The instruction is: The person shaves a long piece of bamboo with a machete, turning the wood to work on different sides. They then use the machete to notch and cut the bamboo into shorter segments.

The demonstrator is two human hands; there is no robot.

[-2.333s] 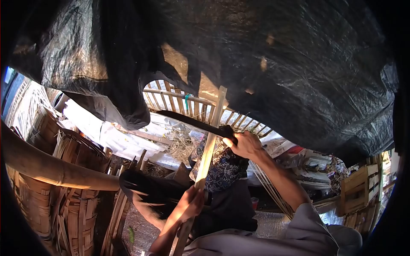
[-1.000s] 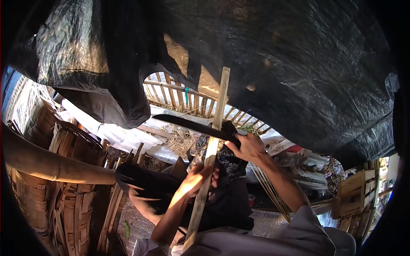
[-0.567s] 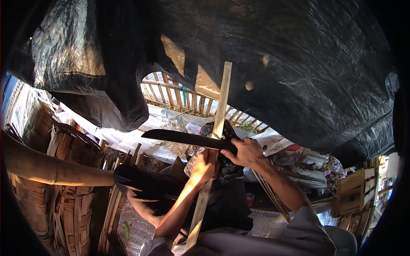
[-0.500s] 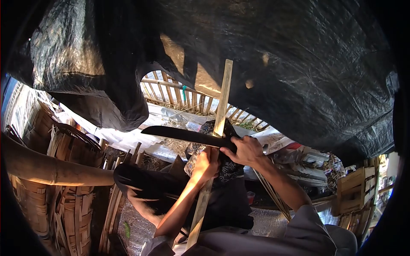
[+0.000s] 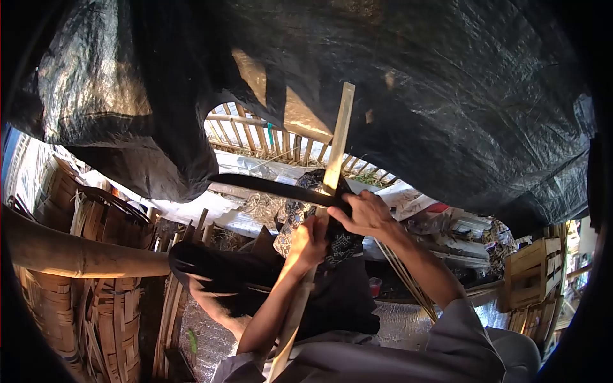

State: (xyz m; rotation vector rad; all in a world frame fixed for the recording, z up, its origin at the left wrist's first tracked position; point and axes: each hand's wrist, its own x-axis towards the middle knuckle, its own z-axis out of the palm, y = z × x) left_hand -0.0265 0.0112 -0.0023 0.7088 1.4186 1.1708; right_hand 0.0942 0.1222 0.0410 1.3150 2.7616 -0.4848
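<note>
A long, pale bamboo strip [image 5: 339, 137] runs upright through the middle, from my lap to the black sheet. My left hand [image 5: 308, 241] is closed around it below the blade. My right hand [image 5: 364, 214] grips the handle end of a long dark knife [image 5: 268, 186], whose blade points left and lies across the strip just above my left hand. The handle is mostly hidden by my right hand. Behind my hands lies a black-and-white patterned cloth [image 5: 345, 246] on my lap.
Black plastic sheeting [image 5: 447, 115] hangs across the top. A thick bamboo pole [image 5: 96, 255] comes in from the left above woven baskets [image 5: 118, 319]. Thin strips [image 5: 408, 281] lie under my right forearm. A red cup [image 5: 375, 285] and a wooden crate [image 5: 533, 271] are at the right.
The knife blade has turned, its tip now slightly higher and its edge seen more narrowly. The strip leans a little further right at its top. Both hands keep their hold.
</note>
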